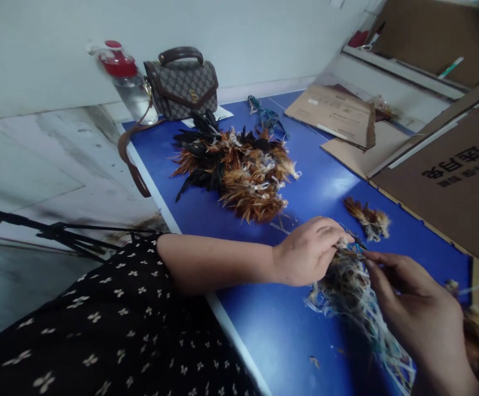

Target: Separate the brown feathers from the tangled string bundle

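Note:
My left hand (308, 253) reaches across the blue tabletop, its fingers closed in a pinch above a tangle of pale string and feather scraps (359, 294). Opposite it, my right hand (419, 308) pinches the end of a thin brownish strand (350, 253) between thumb and index finger. This strand spans the gap between both hands; whether it is a feather quill or string is too blurred to tell. Just beyond the fingers lies a small bunch of brown feathers (367, 219). A large pile of tied brown and black feather bunches (239, 170) lies farther back.
A patterned handbag (184, 85) and a red-capped water bottle (130, 82) stand by the wall. Blue-green string (266, 116) lies behind the feather pile. Cardboard pieces (334, 115) and a printed carton (450, 176) line the right side. A black tripod leg (58, 231) is at left.

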Available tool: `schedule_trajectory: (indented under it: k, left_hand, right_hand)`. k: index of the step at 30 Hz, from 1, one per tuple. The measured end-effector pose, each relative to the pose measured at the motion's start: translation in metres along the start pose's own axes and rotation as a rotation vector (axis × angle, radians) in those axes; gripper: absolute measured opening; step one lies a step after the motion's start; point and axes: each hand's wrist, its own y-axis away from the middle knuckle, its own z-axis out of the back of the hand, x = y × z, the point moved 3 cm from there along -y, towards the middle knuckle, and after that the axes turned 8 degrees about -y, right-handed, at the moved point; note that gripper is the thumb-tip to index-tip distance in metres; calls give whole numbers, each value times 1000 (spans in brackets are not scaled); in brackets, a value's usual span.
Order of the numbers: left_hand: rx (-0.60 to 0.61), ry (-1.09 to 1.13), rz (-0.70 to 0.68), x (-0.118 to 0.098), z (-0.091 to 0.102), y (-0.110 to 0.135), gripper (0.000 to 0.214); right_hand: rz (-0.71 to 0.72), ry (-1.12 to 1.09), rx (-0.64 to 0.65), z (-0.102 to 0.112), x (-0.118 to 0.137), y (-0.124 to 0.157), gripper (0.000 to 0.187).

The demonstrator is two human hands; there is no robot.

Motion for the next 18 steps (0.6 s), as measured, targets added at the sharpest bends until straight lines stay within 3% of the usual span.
schedule_trajectory:
  k: [3, 5, 8, 10, 13, 18]
  left_hand:
    - [132, 82, 95, -8, -9, 5, 22]
    - [245, 194, 246, -12, -16, 8, 19]
    - [436, 439, 504, -19, -24, 15, 34]
    - [521, 615, 630, -23, -29, 20, 28]
    - [533, 803, 739, -26, -36, 24, 17]
    - [493, 978, 856, -33, -45, 33, 26]
  right_hand:
    - [21, -128, -5, -2, 19, 21, 22]
    - [-1, -171, -28, -4, 23, 33, 20]
    - [-32, -187, -69, -6, 27, 46, 24]
    - [-48, -180, -104, -7, 30, 53, 27]
    - [-40, -130, -185, -7, 33, 63, 28]
    - [-114, -76, -318, -12, 24, 89, 30]
